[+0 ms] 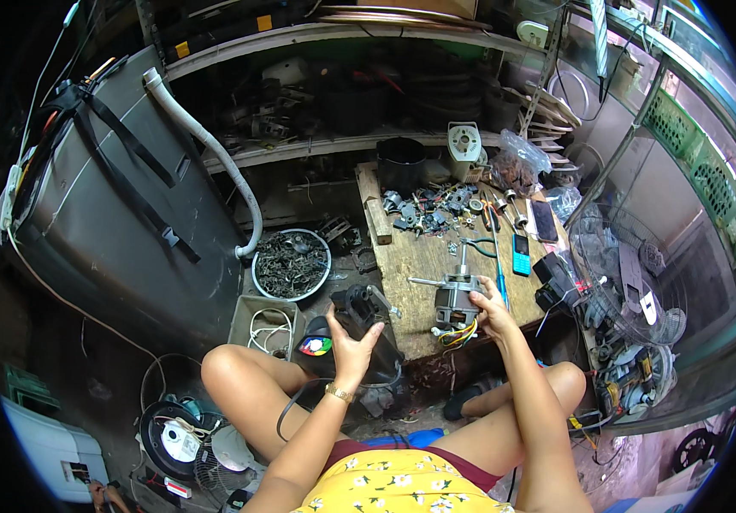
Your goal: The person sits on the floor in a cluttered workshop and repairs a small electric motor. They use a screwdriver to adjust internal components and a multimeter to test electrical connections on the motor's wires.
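Note:
In my right hand [493,311] is an electric fan motor [454,301] with a metal shaft, a dark middle and several coloured wires hanging from its underside. The fingers grip its right side over the wooden work board. My left hand [354,349] is closed around a black plastic housing [356,309], left of the board and above my knees. A bright metal piece juts from the housing's right side. A round multicoloured label [316,345] shows beside the left wrist. Where the housing ends below the hand is hard to make out.
On the wooden board [415,291] lie small motor parts [445,209], pliers [481,248], a blue-handled screwdriver [502,286] and a blue phone [521,255]. A basin [326,280] of dark scraps stands to the left. Fan guards [616,256] crowd the right.

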Available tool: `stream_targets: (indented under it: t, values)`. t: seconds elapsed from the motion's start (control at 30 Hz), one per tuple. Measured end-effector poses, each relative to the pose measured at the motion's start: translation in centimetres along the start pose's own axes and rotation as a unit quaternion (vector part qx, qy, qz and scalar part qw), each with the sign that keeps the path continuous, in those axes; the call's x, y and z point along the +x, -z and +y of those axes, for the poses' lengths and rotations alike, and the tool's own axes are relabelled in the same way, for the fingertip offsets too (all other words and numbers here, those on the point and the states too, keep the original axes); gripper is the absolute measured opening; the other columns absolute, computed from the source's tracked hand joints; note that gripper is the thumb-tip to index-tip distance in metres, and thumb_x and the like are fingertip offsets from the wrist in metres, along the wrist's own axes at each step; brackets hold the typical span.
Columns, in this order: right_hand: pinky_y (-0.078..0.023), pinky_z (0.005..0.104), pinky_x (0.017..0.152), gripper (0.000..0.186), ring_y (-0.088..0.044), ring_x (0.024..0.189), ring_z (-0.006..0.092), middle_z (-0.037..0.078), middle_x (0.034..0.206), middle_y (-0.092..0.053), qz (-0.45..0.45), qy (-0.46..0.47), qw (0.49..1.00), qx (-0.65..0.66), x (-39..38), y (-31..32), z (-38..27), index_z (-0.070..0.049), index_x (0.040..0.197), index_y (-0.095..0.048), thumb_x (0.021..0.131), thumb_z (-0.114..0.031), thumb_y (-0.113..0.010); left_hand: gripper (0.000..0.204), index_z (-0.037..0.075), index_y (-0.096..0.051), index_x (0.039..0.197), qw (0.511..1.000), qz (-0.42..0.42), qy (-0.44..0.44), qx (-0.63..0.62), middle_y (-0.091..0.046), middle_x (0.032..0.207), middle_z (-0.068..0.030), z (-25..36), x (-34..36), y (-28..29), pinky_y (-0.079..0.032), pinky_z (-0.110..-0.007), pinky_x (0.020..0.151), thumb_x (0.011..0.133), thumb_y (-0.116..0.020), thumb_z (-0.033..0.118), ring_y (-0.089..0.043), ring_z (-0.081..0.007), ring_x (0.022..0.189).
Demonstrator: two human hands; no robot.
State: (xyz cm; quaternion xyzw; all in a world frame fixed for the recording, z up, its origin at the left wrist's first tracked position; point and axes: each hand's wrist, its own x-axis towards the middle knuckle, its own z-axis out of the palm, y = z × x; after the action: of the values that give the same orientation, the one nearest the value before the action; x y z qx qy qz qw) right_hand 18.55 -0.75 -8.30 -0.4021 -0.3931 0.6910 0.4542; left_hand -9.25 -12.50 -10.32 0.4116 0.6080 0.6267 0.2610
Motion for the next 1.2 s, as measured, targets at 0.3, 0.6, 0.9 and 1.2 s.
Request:
stream_targets:
  t: [0.3, 0.6, 0.9, 1.2]
  values:
    - [-0.056, 0.0342, 0.077, 0.068, -0.060, 0.100, 0.0209, 0.011, 0.114, -0.055, 0.024, 0.089, 0.996, -0.006, -6.4, -5.1, -4.2, -0.009, 0.128, -0.037, 0.077, -0.016, -0.081, 0.101, 0.002, -0.030, 0.144, 0.995, -0.018, -0.056, 0.082, -0.045, 0.137, -0.0213, 2.8, 1.0, -2.2, -0.034, -0.041, 0.108, 0.065, -0.089, 0.027, -0.044, -0.0350, 0.128]
    - [-0.047, 0.0336, 0.093, 0.075, -0.056, 0.107, 0.0203, 0.011, 0.114, -0.055, 0.040, 0.162, 0.982, -0.086, -7.0, -5.8, -4.4, -0.005, 0.126, -0.040, 0.070, -0.020, -0.087, 0.100, 0.006, -0.032, 0.143, 0.991, -0.013, -0.084, 0.108, -0.048, 0.131, -0.0201, 4.0, 0.3, -2.7, -0.039, -0.043, 0.103, 0.065, -0.089, 0.027, -0.048, -0.0364, 0.123]
    - [-0.046, 0.0291, 0.084, 0.071, -0.054, 0.095, 0.0164, 0.008, 0.101, -0.055, 0.124, 0.262, 0.896, -0.336, -9.4, -8.4, -10.6, -0.004, 0.120, -0.049, 0.063, -0.018, -0.087, 0.093, 0.008, -0.031, 0.144, 0.985, -0.051, -0.076, 0.144, -0.050, 0.127, -0.0191, 7.4, 0.7, -3.2, -0.044, -0.042, 0.097, 0.067, -0.084, 0.017, -0.053, -0.0360, 0.115]
    - [-0.051, 0.0408, 0.083, 0.056, -0.064, 0.096, 0.0335, 0.015, 0.106, -0.063, 0.131, 0.369, 0.736, -0.552, -11.1, -14.3, -16.9, -0.005, 0.111, -0.058, 0.068, -0.032, -0.082, 0.104, 0.009, -0.017, 0.151, 0.980, -0.160, -0.102, 0.052, -0.048, 0.137, -0.0201, 11.1, 1.7, -5.1, -0.043, -0.040, 0.103, 0.069, -0.080, 0.018, -0.052, -0.0325, 0.123]
